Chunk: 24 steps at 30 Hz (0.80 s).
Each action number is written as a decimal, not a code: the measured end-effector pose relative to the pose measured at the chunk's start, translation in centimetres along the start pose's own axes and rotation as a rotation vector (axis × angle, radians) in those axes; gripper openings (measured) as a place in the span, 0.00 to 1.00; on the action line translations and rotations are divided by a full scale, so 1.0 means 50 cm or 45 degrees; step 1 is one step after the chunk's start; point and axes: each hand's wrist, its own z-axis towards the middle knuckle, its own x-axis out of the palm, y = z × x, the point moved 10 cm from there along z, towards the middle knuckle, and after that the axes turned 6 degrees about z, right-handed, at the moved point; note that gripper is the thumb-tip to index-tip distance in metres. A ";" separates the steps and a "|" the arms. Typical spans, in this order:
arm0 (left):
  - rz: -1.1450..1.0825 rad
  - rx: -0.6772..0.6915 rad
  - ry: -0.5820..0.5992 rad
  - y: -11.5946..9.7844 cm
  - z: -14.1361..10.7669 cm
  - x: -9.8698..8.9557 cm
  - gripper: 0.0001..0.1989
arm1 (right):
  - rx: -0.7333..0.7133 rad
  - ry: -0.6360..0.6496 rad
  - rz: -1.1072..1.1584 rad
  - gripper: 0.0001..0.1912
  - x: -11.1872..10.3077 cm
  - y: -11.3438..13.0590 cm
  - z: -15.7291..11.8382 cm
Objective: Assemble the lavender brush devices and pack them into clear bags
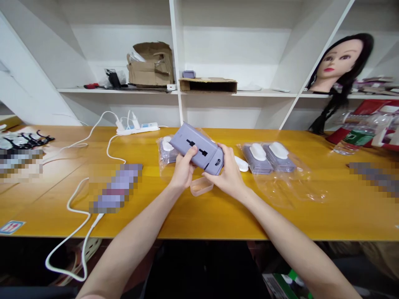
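A purple-grey plastic case (195,143) with two black slots on its face is held tilted above the table. My left hand (184,168) is closed around its lower side, the thumb lying near one slot. On the right, my right hand (229,174) grips the end piece (215,162), which has a dark oval opening and shows a gap along its seam with the case. Just below my hands rests a small pinkish open tray (201,187). A white oval piece (241,164) lies partly hidden behind my right hand.
Bagged purple-grey cases with white pieces on top (258,158) lie to the right, and another bagged case (168,151) sits behind my left hand. A phone (118,187) on a white cable lies left. A power strip (139,128) stands behind; a water bottle (355,139) is far right.
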 end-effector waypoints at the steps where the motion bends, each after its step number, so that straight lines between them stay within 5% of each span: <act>1: -0.002 -0.005 0.000 0.000 0.000 0.000 0.18 | -0.014 0.001 0.006 0.45 0.000 0.002 0.000; 13: 0.060 -0.068 0.115 0.026 -0.012 0.017 0.17 | 0.010 -0.049 0.055 0.45 -0.018 -0.010 0.004; 17: 0.001 -0.181 0.167 0.038 -0.009 0.021 0.18 | 0.094 -0.008 0.393 0.48 -0.013 -0.032 0.012; 21: -0.026 -0.187 0.131 0.035 0.002 0.006 0.17 | 0.343 -0.015 0.830 0.34 0.004 -0.072 0.013; 24: -0.003 -0.111 0.130 0.025 0.003 0.007 0.17 | 0.361 -0.042 0.815 0.24 0.008 -0.078 0.011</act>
